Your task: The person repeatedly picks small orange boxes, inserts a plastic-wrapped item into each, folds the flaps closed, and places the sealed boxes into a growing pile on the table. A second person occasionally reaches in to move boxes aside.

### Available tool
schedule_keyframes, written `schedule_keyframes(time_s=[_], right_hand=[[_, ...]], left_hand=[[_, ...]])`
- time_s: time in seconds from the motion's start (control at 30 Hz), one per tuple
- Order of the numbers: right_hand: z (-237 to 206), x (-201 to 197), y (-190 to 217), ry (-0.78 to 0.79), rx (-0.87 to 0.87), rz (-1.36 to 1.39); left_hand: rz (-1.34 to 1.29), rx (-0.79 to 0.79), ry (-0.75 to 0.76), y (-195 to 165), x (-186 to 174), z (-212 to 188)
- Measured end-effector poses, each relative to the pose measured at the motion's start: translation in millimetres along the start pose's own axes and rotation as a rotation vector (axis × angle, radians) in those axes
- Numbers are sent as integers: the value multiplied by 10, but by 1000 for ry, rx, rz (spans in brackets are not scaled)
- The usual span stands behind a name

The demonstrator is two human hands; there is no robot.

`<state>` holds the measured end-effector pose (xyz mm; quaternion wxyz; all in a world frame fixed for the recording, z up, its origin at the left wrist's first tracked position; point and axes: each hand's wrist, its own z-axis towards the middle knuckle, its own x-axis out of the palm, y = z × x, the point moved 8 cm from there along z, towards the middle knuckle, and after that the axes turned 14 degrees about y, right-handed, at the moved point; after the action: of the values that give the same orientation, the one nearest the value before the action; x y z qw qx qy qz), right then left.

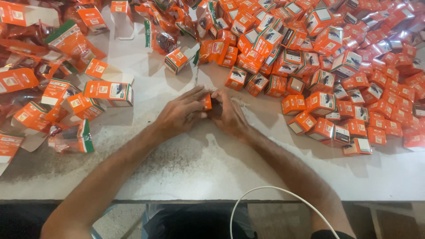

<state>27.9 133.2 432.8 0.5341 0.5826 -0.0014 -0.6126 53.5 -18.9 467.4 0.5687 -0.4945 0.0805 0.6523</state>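
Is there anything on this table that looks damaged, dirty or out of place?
Yes. The table has a dark, gritty smear in front of the left hand, and its surface looks worn. A white cable loops over the near edge. Both hands hold a small orange box; the right hand partly hides it. The box piles are loose, not stacked.

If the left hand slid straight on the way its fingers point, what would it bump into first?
The left hand points up and to the right. Beyond the small orange box it already holds with the right hand, it would probably first reach the orange box at the pile's near edge, though depth is uncertain.
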Motion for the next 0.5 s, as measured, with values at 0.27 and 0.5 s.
schedule_keyframes(time_s=[0.27,0.5], right_hand=[[-18,17,207,9,-110,-192],[-306,-830,382,-669,-169,-310]], left_hand=[[112,59,-49,-98,-91,-79],[407,-311,-353,340,-434,-30]])
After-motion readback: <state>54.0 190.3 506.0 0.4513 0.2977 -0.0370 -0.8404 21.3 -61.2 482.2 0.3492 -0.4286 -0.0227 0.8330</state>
